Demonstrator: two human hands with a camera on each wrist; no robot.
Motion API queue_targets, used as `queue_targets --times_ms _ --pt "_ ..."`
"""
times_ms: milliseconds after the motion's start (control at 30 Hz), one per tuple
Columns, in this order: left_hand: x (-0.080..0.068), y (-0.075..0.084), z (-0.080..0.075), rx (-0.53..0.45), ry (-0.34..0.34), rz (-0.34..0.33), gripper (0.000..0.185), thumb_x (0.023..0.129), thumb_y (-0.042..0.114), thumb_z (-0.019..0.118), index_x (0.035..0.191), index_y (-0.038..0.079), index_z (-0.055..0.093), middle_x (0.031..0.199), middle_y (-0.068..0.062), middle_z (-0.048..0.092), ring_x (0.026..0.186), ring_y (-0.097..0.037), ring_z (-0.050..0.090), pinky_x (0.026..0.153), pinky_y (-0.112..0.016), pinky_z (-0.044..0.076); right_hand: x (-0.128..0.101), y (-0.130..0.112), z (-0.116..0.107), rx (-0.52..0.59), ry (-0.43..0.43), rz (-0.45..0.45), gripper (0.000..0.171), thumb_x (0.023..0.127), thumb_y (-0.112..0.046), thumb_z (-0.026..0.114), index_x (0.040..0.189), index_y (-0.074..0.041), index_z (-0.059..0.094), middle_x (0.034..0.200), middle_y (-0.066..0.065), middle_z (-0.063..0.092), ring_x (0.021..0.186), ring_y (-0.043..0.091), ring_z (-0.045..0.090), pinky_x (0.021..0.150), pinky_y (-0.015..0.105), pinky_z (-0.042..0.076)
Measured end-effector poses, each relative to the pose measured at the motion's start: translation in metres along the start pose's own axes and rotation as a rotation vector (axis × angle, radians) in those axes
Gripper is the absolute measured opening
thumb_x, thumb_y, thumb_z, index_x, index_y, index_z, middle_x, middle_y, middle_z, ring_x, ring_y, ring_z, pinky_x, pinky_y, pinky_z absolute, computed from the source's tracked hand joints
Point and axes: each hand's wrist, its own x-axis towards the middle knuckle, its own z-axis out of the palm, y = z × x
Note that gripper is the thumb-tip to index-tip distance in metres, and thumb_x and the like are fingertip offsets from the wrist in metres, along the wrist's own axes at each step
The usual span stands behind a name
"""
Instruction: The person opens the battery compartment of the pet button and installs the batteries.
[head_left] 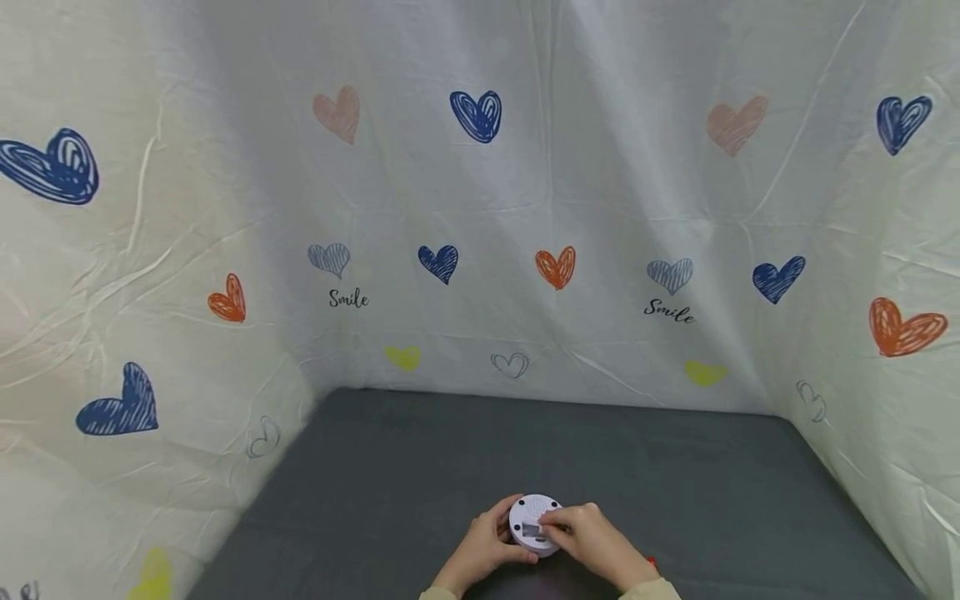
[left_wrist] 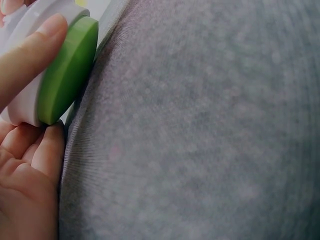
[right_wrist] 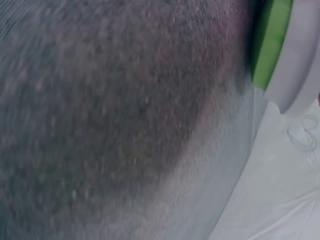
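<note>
A round white device (head_left: 532, 510) with several small dark feet and a grey rectangular recess on its underside is held just in front of me, low in the head view. Its green domed face (left_wrist: 72, 70) points down in the left wrist view. My left hand (head_left: 483, 546) grips its rim, thumb on the near side and fingers round the far side. Over the recess, my right hand (head_left: 592, 537) has thumb and fingers bent together. Whether a small piece is between those fingertips is too small to tell. The right wrist view shows only the device's green and white edge (right_wrist: 292, 55).
A dark grey tabletop (head_left: 450, 450) lies under the hands. Close to my right wrist is a small red thing (head_left: 651, 561), mostly hidden. A white cloth printed with hearts (head_left: 615, 208) hangs at the back and both sides.
</note>
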Motion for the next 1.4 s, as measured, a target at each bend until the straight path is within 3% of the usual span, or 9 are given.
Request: queue_targets --times_ms 167,333,600,800,1100,1400 --pt "0.0 -0.001 0.001 -0.014 0.002 -0.006 0.084 0.064 0.0 0.083 0.135 -0.008 0.038 0.132 -0.022 0.045 0.117 -0.027 0.048 0.088 -0.025 0.046 -0.008 0.004 -0.01 0.01 0.074 0.055 0.009 0.084 -0.006 0.067 0.091 -0.004 0.072 0.086 0.002 0.069 0.077 0.002 0.06 0.061 0.019 0.052" --pt "0.0 -0.001 0.002 -0.028 0.002 0.0 0.086 0.063 -0.001 0.083 0.135 -0.009 0.037 0.132 -0.023 0.044 0.118 -0.028 0.047 0.089 -0.024 0.045 -0.021 0.013 -0.034 -0.028 0.126 0.157 0.01 0.086 -0.009 0.066 0.092 -0.005 0.072 0.085 0.001 0.069 0.075 0.006 0.063 0.059 0.022 0.053" --pt "0.001 -0.002 0.002 -0.04 0.004 0.017 0.087 0.062 -0.004 0.082 0.135 -0.01 0.035 0.131 -0.024 0.045 0.116 -0.027 0.049 0.087 -0.023 0.046 -0.058 0.04 -0.083 -0.039 0.128 0.458 0.013 0.088 -0.007 0.063 0.097 -0.003 0.07 0.086 0.007 0.069 0.073 0.016 0.066 0.056 0.018 0.05" --pt "0.001 -0.003 0.003 -0.04 0.0 -0.002 0.088 0.063 -0.002 0.083 0.137 -0.009 0.034 0.134 -0.023 0.042 0.119 -0.028 0.046 0.089 -0.024 0.045 -0.094 0.063 -0.11 -0.173 0.125 0.658 0.011 0.085 -0.005 0.065 0.094 -0.003 0.07 0.083 0.005 0.067 0.069 0.014 0.062 0.056 0.027 0.051" --pt "0.006 -0.001 0.003 0.015 0.018 -0.014 0.089 0.063 0.004 0.084 0.137 -0.005 0.036 0.136 -0.021 0.042 0.122 -0.028 0.044 0.093 -0.026 0.042 -0.122 0.096 -0.141 -0.37 0.039 0.663 0.008 0.084 0.0 0.064 0.089 0.002 0.068 0.081 0.012 0.066 0.069 0.024 0.063 0.059 0.04 0.051" --pt "0.006 -0.002 0.005 0.013 0.023 -0.08 0.091 0.062 0.003 0.084 0.139 -0.002 0.036 0.137 -0.017 0.041 0.124 -0.025 0.041 0.094 -0.024 0.041 -0.139 0.11 -0.148 -0.4 0.001 0.625 0.005 0.082 0.003 0.064 0.085 0.002 0.068 0.081 0.015 0.065 0.07 0.029 0.063 0.06 0.043 0.051"
